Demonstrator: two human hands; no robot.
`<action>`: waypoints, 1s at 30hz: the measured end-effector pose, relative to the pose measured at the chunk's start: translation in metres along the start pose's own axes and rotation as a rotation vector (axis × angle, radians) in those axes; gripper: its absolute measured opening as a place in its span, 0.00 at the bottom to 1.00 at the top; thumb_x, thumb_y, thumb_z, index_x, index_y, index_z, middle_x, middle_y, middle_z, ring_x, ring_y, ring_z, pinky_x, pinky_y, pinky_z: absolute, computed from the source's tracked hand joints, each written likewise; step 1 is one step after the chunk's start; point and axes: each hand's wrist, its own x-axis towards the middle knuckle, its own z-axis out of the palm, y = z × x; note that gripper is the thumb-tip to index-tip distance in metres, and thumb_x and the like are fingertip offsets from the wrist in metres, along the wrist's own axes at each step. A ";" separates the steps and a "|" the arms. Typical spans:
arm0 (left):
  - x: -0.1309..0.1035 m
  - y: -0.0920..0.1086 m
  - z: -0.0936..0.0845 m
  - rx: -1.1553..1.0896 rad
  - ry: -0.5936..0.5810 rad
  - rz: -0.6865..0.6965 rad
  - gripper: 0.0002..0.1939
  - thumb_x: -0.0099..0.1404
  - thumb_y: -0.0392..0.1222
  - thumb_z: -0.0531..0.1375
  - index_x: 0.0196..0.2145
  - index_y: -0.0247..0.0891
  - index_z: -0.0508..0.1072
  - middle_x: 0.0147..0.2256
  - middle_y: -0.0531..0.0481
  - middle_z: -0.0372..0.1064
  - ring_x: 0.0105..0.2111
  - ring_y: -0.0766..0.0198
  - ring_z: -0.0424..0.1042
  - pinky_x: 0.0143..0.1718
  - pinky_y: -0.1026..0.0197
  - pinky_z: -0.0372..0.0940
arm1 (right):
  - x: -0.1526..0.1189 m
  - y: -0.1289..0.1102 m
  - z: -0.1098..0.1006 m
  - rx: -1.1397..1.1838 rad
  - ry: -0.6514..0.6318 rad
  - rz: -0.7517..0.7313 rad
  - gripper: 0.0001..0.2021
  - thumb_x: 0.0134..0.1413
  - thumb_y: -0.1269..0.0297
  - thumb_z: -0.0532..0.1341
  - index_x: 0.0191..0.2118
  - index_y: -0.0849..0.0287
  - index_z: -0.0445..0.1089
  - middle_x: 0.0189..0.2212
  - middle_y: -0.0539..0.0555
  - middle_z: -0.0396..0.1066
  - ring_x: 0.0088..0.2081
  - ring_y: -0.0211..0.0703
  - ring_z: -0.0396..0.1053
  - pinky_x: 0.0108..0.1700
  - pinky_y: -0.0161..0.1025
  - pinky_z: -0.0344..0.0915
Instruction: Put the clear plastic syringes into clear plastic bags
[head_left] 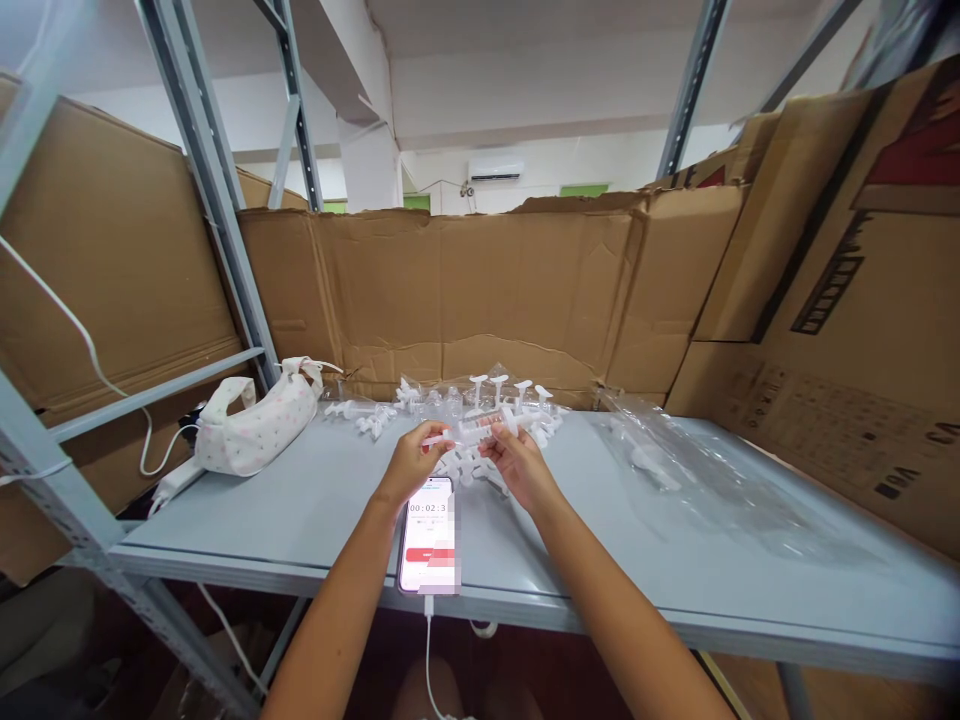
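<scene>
A small clear plastic bottle with a white collar at its right end lies sideways between my hands, above the shelf. My right hand is closed on the bottle from below and the right. Just left of the bottle, my left hand is closed, its fingertips around a small white plastic part whose exact kind I cannot make out. Beneath the hands is a pile of white plastic pieces. Behind them stand several clear bottles with white pump heads.
A phone with a running timer lies at the front edge, its cable hanging down. A patterned white cloth bag sits left, more white parts behind. Clear plastic bags lie right. Cardboard walls enclose the grey shelf.
</scene>
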 end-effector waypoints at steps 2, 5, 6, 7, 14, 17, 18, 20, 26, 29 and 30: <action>0.000 -0.004 0.000 0.014 -0.008 -0.049 0.21 0.64 0.56 0.51 0.29 0.35 0.71 0.26 0.49 0.69 0.28 0.63 0.69 0.31 0.62 0.61 | -0.001 0.001 0.001 -0.009 -0.007 0.004 0.17 0.37 0.56 0.71 0.31 0.57 0.66 0.29 0.48 0.70 0.27 0.35 0.67 0.33 0.36 0.65; -0.001 -0.007 0.001 -0.020 0.007 -0.072 0.26 0.66 0.59 0.45 0.30 0.35 0.71 0.23 0.50 0.66 0.25 0.65 0.66 0.28 0.63 0.60 | -0.002 0.000 0.002 -0.025 -0.020 -0.002 0.17 0.36 0.57 0.71 0.31 0.57 0.66 0.31 0.49 0.71 0.27 0.35 0.67 0.33 0.36 0.66; -0.001 -0.007 0.001 -0.044 0.011 -0.050 0.24 0.66 0.58 0.47 0.33 0.35 0.71 0.26 0.50 0.67 0.26 0.66 0.66 0.29 0.64 0.60 | -0.002 0.000 0.002 -0.027 -0.020 -0.005 0.17 0.36 0.56 0.71 0.31 0.57 0.67 0.30 0.49 0.71 0.27 0.35 0.67 0.33 0.36 0.66; 0.000 -0.006 0.001 -0.066 0.014 -0.020 0.21 0.64 0.57 0.50 0.37 0.36 0.70 0.29 0.51 0.68 0.28 0.66 0.67 0.30 0.64 0.61 | -0.001 0.000 0.002 -0.024 -0.017 -0.009 0.17 0.37 0.56 0.71 0.31 0.57 0.67 0.28 0.48 0.71 0.27 0.36 0.67 0.33 0.36 0.66; 0.001 -0.003 0.003 -0.074 -0.008 0.014 0.12 0.58 0.47 0.60 0.36 0.38 0.69 0.33 0.51 0.70 0.36 0.64 0.69 0.37 0.65 0.61 | 0.003 0.000 -0.001 -0.003 0.020 0.001 0.17 0.37 0.56 0.71 0.32 0.58 0.67 0.26 0.48 0.70 0.26 0.35 0.67 0.30 0.34 0.65; 0.001 -0.009 0.001 -0.006 -0.040 -0.008 0.17 0.64 0.52 0.52 0.29 0.36 0.69 0.26 0.51 0.68 0.30 0.64 0.68 0.33 0.64 0.60 | 0.002 0.001 -0.001 -0.006 0.002 0.014 0.17 0.38 0.56 0.70 0.33 0.58 0.67 0.27 0.47 0.70 0.26 0.34 0.68 0.31 0.33 0.65; 0.001 -0.010 0.001 0.011 -0.046 -0.011 0.19 0.65 0.54 0.50 0.27 0.36 0.68 0.24 0.51 0.67 0.27 0.65 0.67 0.31 0.64 0.60 | 0.001 0.001 -0.001 -0.008 -0.004 0.012 0.17 0.39 0.56 0.70 0.33 0.58 0.67 0.27 0.47 0.70 0.26 0.34 0.68 0.31 0.33 0.65; 0.000 -0.012 0.001 0.021 -0.057 -0.018 0.21 0.65 0.55 0.49 0.28 0.36 0.68 0.22 0.52 0.65 0.25 0.66 0.65 0.29 0.64 0.59 | 0.001 0.001 0.000 -0.010 0.000 0.007 0.18 0.38 0.56 0.70 0.33 0.58 0.67 0.28 0.48 0.71 0.25 0.34 0.68 0.30 0.33 0.65; 0.000 -0.004 0.002 -0.171 0.000 -0.003 0.18 0.63 0.48 0.55 0.48 0.40 0.63 0.27 0.55 0.65 0.26 0.68 0.67 0.30 0.65 0.62 | 0.003 -0.003 -0.001 0.064 0.069 -0.001 0.18 0.35 0.58 0.72 0.31 0.58 0.66 0.26 0.46 0.69 0.25 0.33 0.68 0.29 0.31 0.66; 0.002 -0.001 0.003 -0.217 0.063 -0.013 0.12 0.58 0.44 0.60 0.40 0.37 0.68 0.30 0.52 0.68 0.30 0.66 0.70 0.34 0.64 0.64 | 0.005 -0.004 -0.005 0.108 0.078 -0.001 0.17 0.37 0.58 0.72 0.31 0.57 0.66 0.25 0.45 0.68 0.26 0.33 0.68 0.30 0.30 0.67; 0.002 -0.001 0.002 -0.222 0.065 -0.032 0.11 0.58 0.44 0.60 0.38 0.37 0.69 0.31 0.51 0.69 0.30 0.65 0.71 0.35 0.63 0.64 | 0.006 -0.004 -0.006 0.117 0.076 0.004 0.16 0.38 0.58 0.72 0.31 0.57 0.66 0.25 0.45 0.68 0.26 0.33 0.68 0.30 0.30 0.67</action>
